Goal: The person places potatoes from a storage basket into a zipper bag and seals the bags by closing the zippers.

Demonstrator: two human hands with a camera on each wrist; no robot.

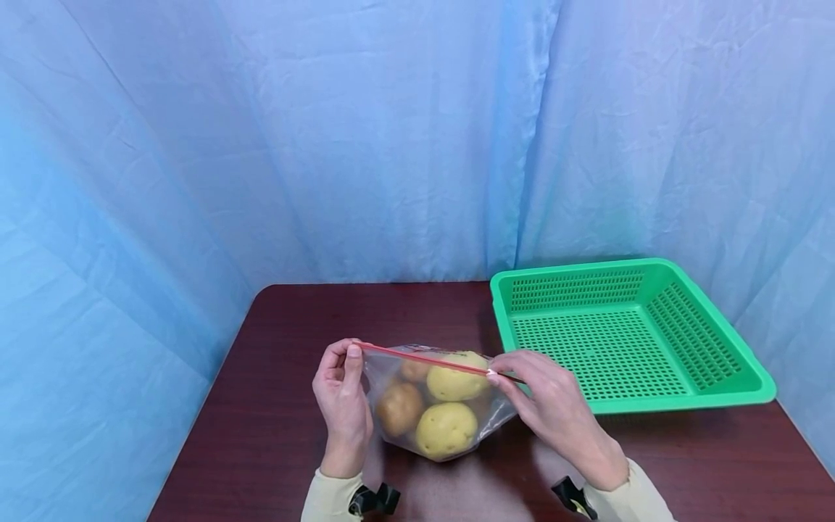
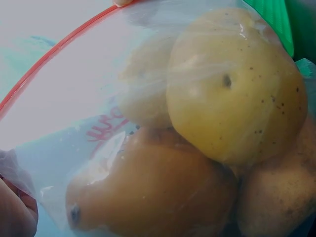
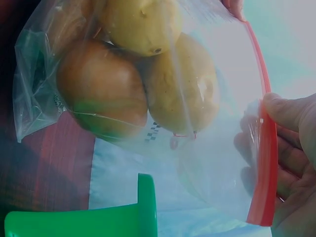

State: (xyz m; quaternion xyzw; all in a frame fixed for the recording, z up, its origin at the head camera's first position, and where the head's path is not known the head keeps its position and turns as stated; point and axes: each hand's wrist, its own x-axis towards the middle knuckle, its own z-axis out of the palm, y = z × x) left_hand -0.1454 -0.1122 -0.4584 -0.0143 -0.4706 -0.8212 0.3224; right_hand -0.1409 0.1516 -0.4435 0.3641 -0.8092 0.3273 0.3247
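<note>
A clear zip bag (image 1: 494, 422) with a red zip strip (image 1: 424, 358) hangs between both hands over the table. Inside are several potatoes, some yellow (image 1: 446, 431) and some brown (image 1: 400, 409). My left hand (image 1: 343, 397) pinches the left end of the strip between thumb and fingers. At the strip's right part, my right hand (image 1: 551, 395) pinches the edge by a small white slider (image 1: 491, 373). The right wrist view shows that thumb (image 3: 286, 111) on the red strip, with fingers behind the plastic. In the left wrist view, potatoes (image 2: 237, 89) press against the bag wall.
A green perforated basket (image 1: 733, 399) stands at the right of the dark red-brown table (image 1: 274, 406), close to my right hand. Light blue curtains (image 1: 391, 145) hang behind and beside the table.
</note>
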